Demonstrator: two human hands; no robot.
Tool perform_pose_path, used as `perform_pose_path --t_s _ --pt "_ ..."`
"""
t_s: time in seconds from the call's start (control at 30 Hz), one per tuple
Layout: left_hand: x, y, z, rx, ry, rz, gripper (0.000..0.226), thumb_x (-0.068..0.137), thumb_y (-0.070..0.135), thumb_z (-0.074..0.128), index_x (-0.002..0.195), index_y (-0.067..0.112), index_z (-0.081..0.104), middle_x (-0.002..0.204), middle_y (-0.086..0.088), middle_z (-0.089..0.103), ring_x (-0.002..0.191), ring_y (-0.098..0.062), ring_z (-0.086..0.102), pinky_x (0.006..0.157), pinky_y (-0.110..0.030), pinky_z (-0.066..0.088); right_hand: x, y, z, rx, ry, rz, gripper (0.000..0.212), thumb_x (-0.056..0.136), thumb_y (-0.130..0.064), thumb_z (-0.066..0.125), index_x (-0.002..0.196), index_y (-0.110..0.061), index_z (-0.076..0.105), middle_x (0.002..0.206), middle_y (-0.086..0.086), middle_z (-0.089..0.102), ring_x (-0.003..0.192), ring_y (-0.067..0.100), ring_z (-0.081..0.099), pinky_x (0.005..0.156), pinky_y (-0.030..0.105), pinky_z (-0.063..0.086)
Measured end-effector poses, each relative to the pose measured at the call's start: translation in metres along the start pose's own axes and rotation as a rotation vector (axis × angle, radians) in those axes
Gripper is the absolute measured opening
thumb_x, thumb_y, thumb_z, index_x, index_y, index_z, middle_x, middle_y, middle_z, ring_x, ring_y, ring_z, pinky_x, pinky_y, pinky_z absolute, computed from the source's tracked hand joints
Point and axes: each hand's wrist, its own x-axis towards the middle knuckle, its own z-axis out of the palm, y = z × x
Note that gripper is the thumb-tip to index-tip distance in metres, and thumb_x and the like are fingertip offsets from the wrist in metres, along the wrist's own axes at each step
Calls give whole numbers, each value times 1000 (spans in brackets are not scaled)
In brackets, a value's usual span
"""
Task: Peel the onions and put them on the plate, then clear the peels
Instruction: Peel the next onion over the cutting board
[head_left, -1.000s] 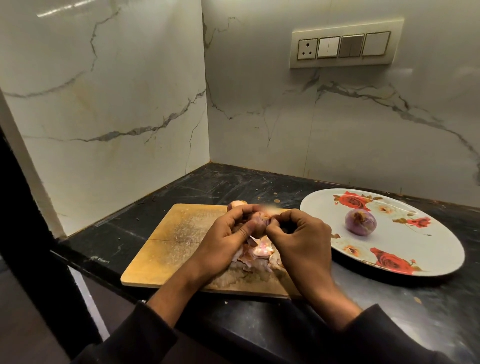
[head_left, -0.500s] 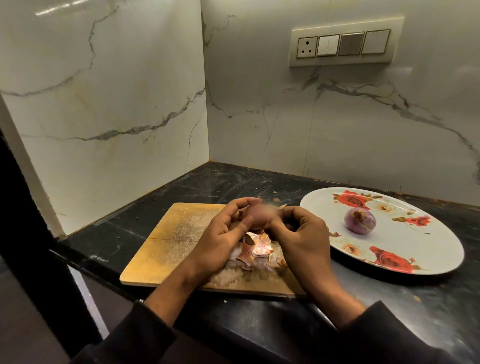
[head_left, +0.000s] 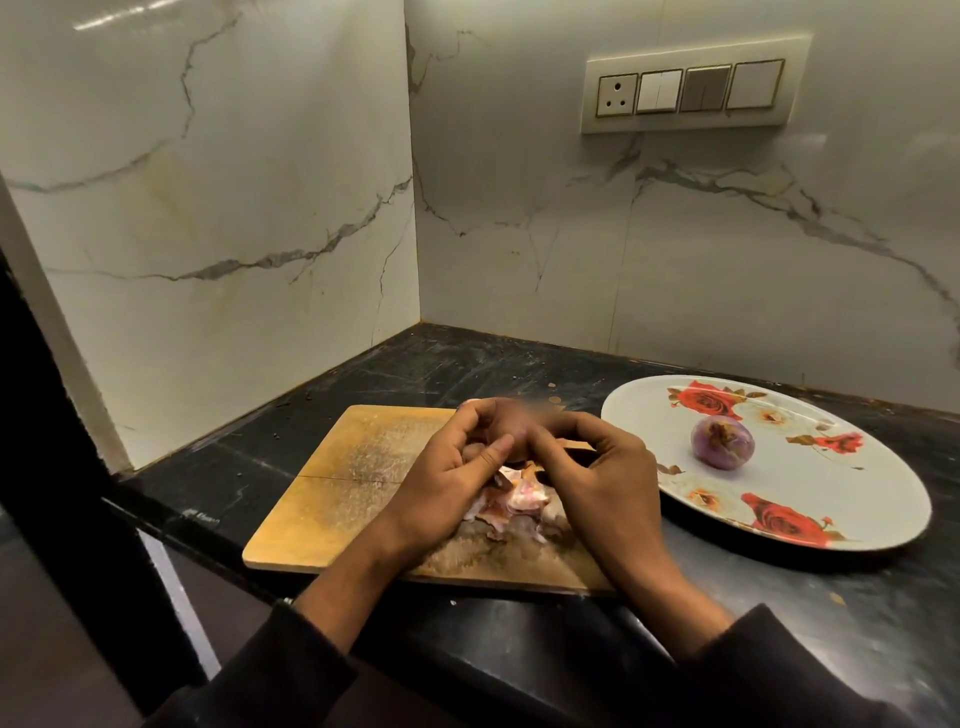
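Both hands meet above the wooden cutting board. My left hand and my right hand curl their fingers round a small onion, which is blurred and mostly hidden between the fingertips. A heap of pinkish onion peels lies on the board under the hands. To the right, one peeled purple onion rests on the white oval plate with red roses.
The black stone counter sits in a corner of two marble walls. Its front edge drops off at the left. A switch panel is on the back wall. Small peel scraps lie on the counter.
The hands have turned the onion slightly and lifted it a little toward the board's far edge. The plate and its peeled onion have not moved.
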Motion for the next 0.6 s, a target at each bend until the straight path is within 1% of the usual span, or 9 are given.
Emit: perform_pose_path --t_s 0.07,0.13,0.2,0.27,0.3,0.37,0.43,0.5,0.6 --pt "0 -1 0 8 -5 -5 35 100 10 56 134 15 55 124 -3 68 115 -16 68 95 -32 56 0 -1 -2 -3 -12 2 11 88 -22 77 99 -23 81 86 -10 78 82 8 75 75 42 63" --pt "1 -2 -1 25 -3 -5 38 98 10 59 135 16 56 124 0 68 116 -15 67 95 -31 56 1 -1 -4 -22 -16 -6 11 88 -20 78 98 -21 82 84 -10 78 80 6 75 74 39 63" --pt "1 -2 0 52 -2 0 39 96 9 61 134 15 57 122 6 69 115 -13 67 93 -29 57 2 -2 -7 -66 -15 -31 8 87 -19 78 94 -20 82 78 -11 77 74 2 73 70 26 60" --pt "2 -3 0 89 -5 12 38 95 6 62 132 14 59 123 3 67 114 -13 67 92 -29 57 1 -6 -8 -142 -2 -73 5 86 -17 79 88 -20 82 69 -16 73 68 -3 69 61 9 49" --pt "3 -3 0 112 -5 18 38 95 5 63 131 14 59 125 0 66 113 -13 67 92 -29 57 0 -8 -7 -182 7 -91 4 85 -17 79 85 -20 82 65 -19 70 66 -5 67 58 7 45" --pt "3 -4 1 147 -3 27 38 93 2 65 128 14 59 126 -5 64 113 -14 67 94 -29 56 -2 -9 -5 -241 29 -119 7 84 -16 79 80 -21 81 60 -21 65 65 -5 65 56 7 43" --pt "3 -5 1 175 -1 34 40 90 0 67 127 13 59 126 -6 63 114 -14 67 95 -27 55 -2 -7 -4 -274 51 -137 9 83 -15 80 77 -22 79 60 -18 66 63 -3 64 55 9 43" --pt "3 -4 0 177 -1 30 41 89 0 68 127 11 59 126 -5 64 114 -13 67 95 -28 55 -1 -6 -4 -275 58 -140 7 83 -15 80 80 -21 80 64 -16 68 67 -1 65 56 9 45" --pt "4 -4 0 106 14 5 40 90 1 67 128 12 60 122 -4 68 113 -15 68 97 -35 56 -1 -7 -3 -258 42 -138 7 85 -15 78 91 -17 81 69 -18 67 76 -4 67 61 5 46"
